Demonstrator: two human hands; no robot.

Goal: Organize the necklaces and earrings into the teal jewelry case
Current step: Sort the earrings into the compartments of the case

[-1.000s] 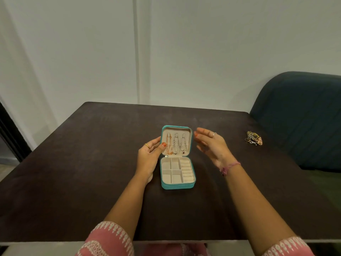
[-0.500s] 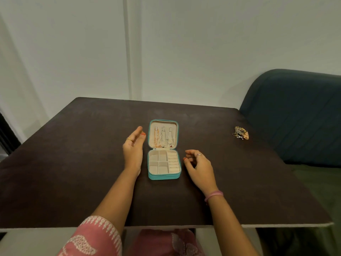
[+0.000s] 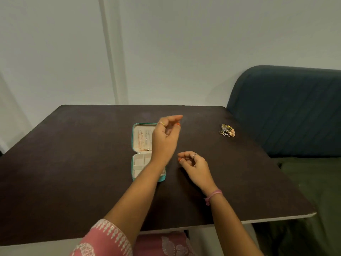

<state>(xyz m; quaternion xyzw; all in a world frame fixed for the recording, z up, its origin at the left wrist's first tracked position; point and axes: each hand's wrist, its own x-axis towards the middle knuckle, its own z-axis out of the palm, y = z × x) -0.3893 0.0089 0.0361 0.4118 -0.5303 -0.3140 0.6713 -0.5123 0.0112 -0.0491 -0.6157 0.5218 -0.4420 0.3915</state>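
A person's left hand (image 3: pixel 167 137) has lifted from the desk (image 3: pixel 73 163) beside the teal jewelry case (image 3: pixel 133 145) and now crosses above the case's right side, fingers loosely curled and holding nothing, reaching toward the far right corner of the desk where a small heap of jewelry (image 3: pixel 227 130) lies. Half a second earlier that hand lay flat just left of the case. The right hand (image 3: pixel 194 166) sits much as before, just right of the case toward the near edge, fingers loosely curled on the dark surface and empty. The case lies open in the middle of the desk, its lid laid back toward the far edge with thin chains (image 3: pixel 143 139) hanging inside it. The left forearm hides the right part of the lid and most of the compartment tray, so what lies in those compartments cannot be made out. The pieces in the heap are too small and tangled to tell necklaces from earrings. A pink patterned sleeve (image 3: pixel 107 239) is cut off at the frame's lower edge.
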